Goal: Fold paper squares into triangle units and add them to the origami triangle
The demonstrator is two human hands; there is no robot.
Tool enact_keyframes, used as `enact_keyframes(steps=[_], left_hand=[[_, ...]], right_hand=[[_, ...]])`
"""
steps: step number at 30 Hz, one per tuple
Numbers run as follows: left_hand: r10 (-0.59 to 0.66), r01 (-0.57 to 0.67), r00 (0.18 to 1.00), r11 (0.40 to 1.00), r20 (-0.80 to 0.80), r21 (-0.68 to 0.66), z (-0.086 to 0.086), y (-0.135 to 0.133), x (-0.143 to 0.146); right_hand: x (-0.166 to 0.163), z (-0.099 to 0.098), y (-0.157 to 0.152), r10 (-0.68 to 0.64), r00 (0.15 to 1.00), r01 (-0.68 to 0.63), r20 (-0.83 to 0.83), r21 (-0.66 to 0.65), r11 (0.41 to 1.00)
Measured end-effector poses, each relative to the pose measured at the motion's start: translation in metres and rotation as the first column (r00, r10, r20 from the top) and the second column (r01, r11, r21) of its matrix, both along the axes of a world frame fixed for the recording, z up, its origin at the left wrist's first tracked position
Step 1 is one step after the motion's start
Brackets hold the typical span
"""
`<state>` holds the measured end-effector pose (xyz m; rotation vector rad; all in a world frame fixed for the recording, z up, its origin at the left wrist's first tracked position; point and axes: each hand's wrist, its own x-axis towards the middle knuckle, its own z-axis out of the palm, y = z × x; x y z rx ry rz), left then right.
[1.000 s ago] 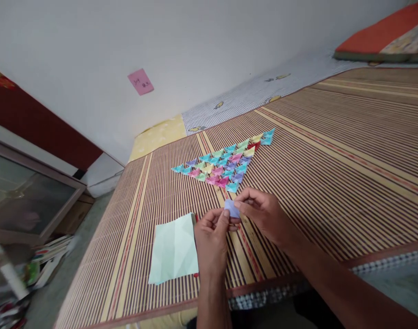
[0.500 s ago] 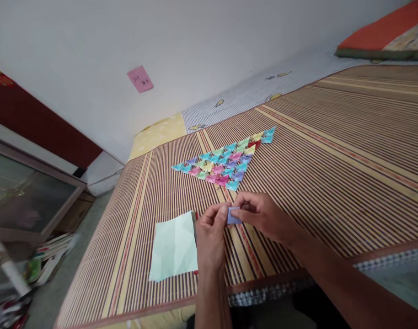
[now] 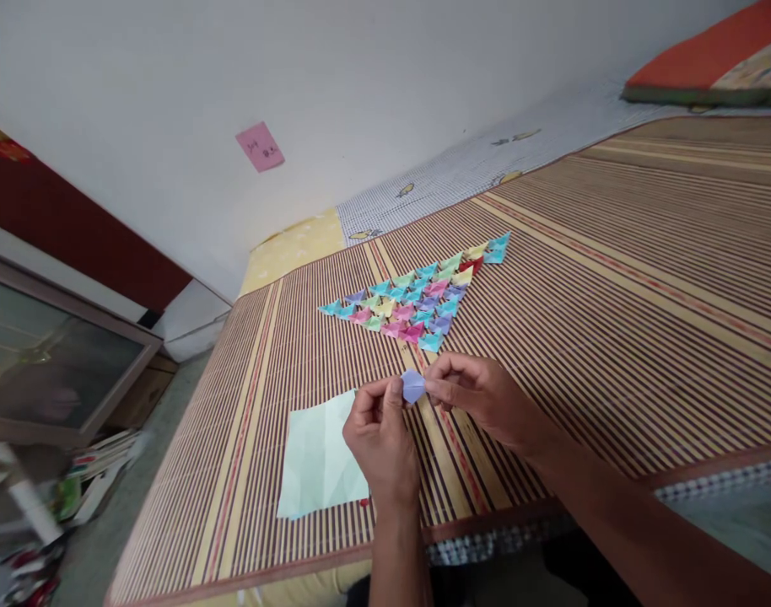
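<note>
Between my two hands is a small piece of folded purple paper (image 3: 413,385), held above the striped mat. My left hand (image 3: 382,426) pinches its left edge between thumb and fingers. On the other side, my right hand (image 3: 471,389) grips the right corner in the same way. Left of my left hand lies a stack of pale green paper sheets (image 3: 322,455), partly covered by that hand, with a bit of red showing at its edge. Beyond my hands, several small folded paper pieces (image 3: 403,312) in many colours stand in rows forming a triangle.
The striped bamboo mat (image 3: 581,320) covers the bed, its front edge close to me. A pink note (image 3: 260,147) is stuck on the wall. Folded orange bedding (image 3: 695,59) lies far right. A glass-fronted cabinet (image 3: 56,354) stands at the left, clutter on the floor below.
My left hand has shifted slightly left and away from my right. The purple paper has gone from a flat square to a pointed, opened shape stretched between my fingers.
</note>
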<state>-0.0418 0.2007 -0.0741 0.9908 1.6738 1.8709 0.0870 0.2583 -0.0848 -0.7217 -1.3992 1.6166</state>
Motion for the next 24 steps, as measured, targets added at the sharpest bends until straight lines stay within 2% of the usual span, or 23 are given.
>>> enact_keyframes(steps=[4,6,11,16,17,19,22,24], left_hand=[[0.024,-0.024,0.998,1.000,-0.056,-0.002,0.0007,-0.0005,0.0042],[-0.025,0.024,0.999,1.000,-0.026,-0.014,0.0016,-0.0005,0.0039],[-0.221,0.232,0.962,0.972,0.162,-0.048,0.0012,0.0006,-0.0011],[-0.285,0.312,0.826,0.950,0.486,0.027,-0.0042,0.0044,-0.0005],[-0.295,0.330,0.822,0.944,0.487,0.016,-0.0043,0.0043,0.0001],[-0.298,0.335,0.880,0.941,0.370,-0.039,-0.0030,0.0030,0.0011],[-0.242,0.257,0.961,0.960,0.135,-0.109,0.0007,0.0003,0.0018],[-0.215,0.224,0.973,0.966,0.079,-0.129,0.0026,-0.0001,0.0020]], right_hand=[[-0.0028,0.0016,-0.0021,-0.055,0.998,0.055,0.002,0.010,0.998],[-0.0033,0.0016,-0.0017,-0.105,0.994,0.105,-0.022,-0.008,0.994],[-0.0030,0.0009,-0.0019,-0.199,0.978,0.198,-0.061,-0.022,0.980],[-0.0037,-0.0002,-0.0057,-0.284,0.959,0.283,-0.017,0.150,0.947],[-0.0036,-0.0003,-0.0060,-0.297,0.955,0.292,-0.002,0.190,0.937],[-0.0032,0.0004,-0.0061,-0.304,0.952,0.292,0.018,0.235,0.927],[-0.0024,0.0025,-0.0067,-0.308,0.950,0.282,0.051,0.286,0.916],[-0.0022,0.0035,-0.0085,-0.352,0.931,0.290,0.102,0.378,0.879]])
